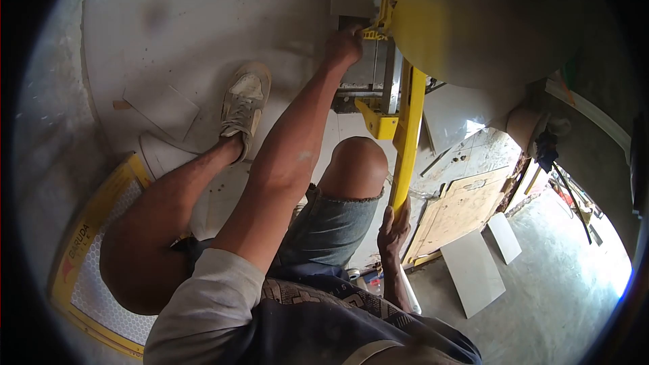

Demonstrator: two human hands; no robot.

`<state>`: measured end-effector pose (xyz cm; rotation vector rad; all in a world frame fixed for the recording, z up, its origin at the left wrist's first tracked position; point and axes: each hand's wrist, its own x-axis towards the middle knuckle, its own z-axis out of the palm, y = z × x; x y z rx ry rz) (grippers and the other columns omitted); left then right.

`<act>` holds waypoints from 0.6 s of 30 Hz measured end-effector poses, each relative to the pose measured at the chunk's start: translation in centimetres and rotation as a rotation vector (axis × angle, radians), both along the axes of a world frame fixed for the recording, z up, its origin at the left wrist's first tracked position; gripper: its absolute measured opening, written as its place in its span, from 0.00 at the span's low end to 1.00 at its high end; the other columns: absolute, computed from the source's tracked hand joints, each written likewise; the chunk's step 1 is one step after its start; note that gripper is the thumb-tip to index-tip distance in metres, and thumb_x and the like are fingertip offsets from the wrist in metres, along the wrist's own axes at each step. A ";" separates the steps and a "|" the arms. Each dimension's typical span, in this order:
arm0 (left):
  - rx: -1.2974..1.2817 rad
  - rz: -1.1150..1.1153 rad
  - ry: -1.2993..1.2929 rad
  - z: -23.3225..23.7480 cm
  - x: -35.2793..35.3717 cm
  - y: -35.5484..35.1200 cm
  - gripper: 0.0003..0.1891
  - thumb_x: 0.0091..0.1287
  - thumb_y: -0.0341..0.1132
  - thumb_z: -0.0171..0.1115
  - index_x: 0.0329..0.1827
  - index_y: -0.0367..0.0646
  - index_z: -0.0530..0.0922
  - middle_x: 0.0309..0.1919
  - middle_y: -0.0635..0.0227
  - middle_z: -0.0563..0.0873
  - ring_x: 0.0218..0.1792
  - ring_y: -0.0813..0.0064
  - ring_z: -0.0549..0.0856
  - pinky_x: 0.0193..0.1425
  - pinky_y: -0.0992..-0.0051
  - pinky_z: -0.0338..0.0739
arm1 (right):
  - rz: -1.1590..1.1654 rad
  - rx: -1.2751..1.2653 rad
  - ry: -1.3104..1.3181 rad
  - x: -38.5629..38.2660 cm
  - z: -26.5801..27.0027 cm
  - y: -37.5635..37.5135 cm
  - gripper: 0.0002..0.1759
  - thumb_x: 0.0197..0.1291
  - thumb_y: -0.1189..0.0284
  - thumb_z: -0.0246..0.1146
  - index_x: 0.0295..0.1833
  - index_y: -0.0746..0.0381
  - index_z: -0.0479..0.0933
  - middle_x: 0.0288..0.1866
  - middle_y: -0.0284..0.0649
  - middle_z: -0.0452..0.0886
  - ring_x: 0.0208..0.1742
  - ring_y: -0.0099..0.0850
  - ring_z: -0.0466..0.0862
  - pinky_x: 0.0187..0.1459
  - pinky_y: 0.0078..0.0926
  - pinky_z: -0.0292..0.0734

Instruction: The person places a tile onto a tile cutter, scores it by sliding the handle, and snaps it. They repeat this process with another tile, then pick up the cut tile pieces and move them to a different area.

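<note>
Holding the near end of a yellow bar (410, 122) in the right hand (395, 228), beside a wooden board (456, 211); touching the yellow bracket (387, 10) farther up with the curled left hand (346, 46); cannot tell if gripping.

Smooth yellow paint coats the long bar (410, 122) beside a shiny, bare-metal rail (392, 74). Frayed, faded denim forms the shorts (332, 228), while soft matt cloth makes up the pale sleeve (228, 282). A scuffed, dusty shoe (241, 109) carries fabric laces. Smooth, matt tile (472, 273) lies near a scuffed, wood-like panel (460, 211) on a dull, cement-like grey floor (554, 297).
</note>
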<state>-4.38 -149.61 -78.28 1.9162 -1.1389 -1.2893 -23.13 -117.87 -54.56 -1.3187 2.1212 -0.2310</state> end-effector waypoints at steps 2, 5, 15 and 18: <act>-0.059 -0.024 -0.016 -0.7 -0.2 -0.2 0.15 0.72 0.44 0.56 0.55 0.54 0.85 0.45 0.48 0.87 0.51 0.46 0.85 0.59 0.55 0.79 | 0.012 -0.012 0.005 -0.4 0.1 0.3 0.28 0.72 0.70 0.56 0.73 0.67 0.62 0.46 0.58 0.82 0.34 0.46 0.85 0.38 0.41 0.79; -0.138 -0.032 -0.079 -1.4 0.1 0.2 0.14 0.71 0.42 0.57 0.55 0.53 0.85 0.43 0.48 0.87 0.50 0.46 0.84 0.58 0.54 0.79 | 0.002 0.032 -0.003 -1.0 -0.4 0.5 0.28 0.72 0.69 0.56 0.73 0.67 0.61 0.44 0.58 0.82 0.33 0.47 0.84 0.37 0.41 0.78; -0.103 -0.041 0.001 0.0 0.2 1.1 0.14 0.70 0.39 0.58 0.54 0.51 0.86 0.45 0.46 0.86 0.55 0.47 0.82 0.62 0.54 0.76 | 0.002 0.086 0.030 -1.9 -0.4 2.6 0.31 0.73 0.62 0.54 0.74 0.68 0.59 0.39 0.53 0.81 0.29 0.44 0.82 0.33 0.39 0.76; -0.061 -0.047 0.017 -0.4 0.5 1.3 0.14 0.70 0.38 0.59 0.54 0.51 0.86 0.46 0.46 0.85 0.55 0.47 0.81 0.64 0.53 0.75 | -0.057 0.191 -0.040 -1.2 0.8 1.5 0.32 0.73 0.61 0.53 0.74 0.68 0.58 0.37 0.51 0.80 0.29 0.44 0.81 0.33 0.39 0.77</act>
